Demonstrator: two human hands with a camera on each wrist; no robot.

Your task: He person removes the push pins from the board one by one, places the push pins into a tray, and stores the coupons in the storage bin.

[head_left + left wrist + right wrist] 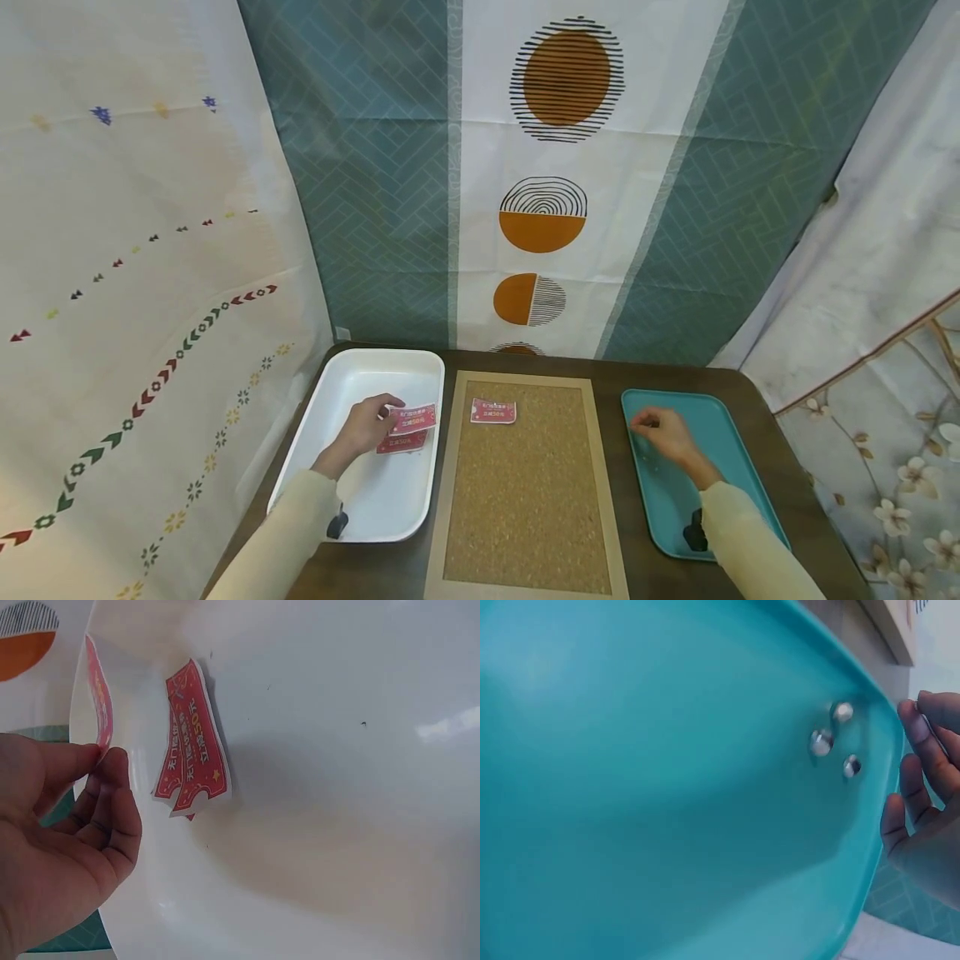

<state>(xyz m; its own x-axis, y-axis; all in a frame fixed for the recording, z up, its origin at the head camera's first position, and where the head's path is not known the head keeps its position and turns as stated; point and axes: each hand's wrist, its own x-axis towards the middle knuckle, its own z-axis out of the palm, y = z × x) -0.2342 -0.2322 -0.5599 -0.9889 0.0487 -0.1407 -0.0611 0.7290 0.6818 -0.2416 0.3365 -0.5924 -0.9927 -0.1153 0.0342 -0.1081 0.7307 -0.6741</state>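
Note:
My left hand [365, 425] pinches a red paper coupon [414, 419] by its edge, above the white tray [382, 508]. In the left wrist view that coupon is seen nearly edge-on, and overlapping red coupons [201, 742] lie below on the tray floor. My right hand [667, 435] is over the far left part of the teal tray [663, 500], thumb and forefinger pinched together. A thin pin [932, 737] shows between those fingers; its head is hidden. Several silver pushpins [821, 742] lie in the teal tray. Another coupon [493, 412] lies on the corkboard [525, 500], near its top left corner.
The wood-framed corkboard stands between the two trays on a dark brown table [607, 467]. Behind the table hangs a green and white patterned cloth [375, 208]. White printed cloths hang at the left [150, 250] and right [885, 292].

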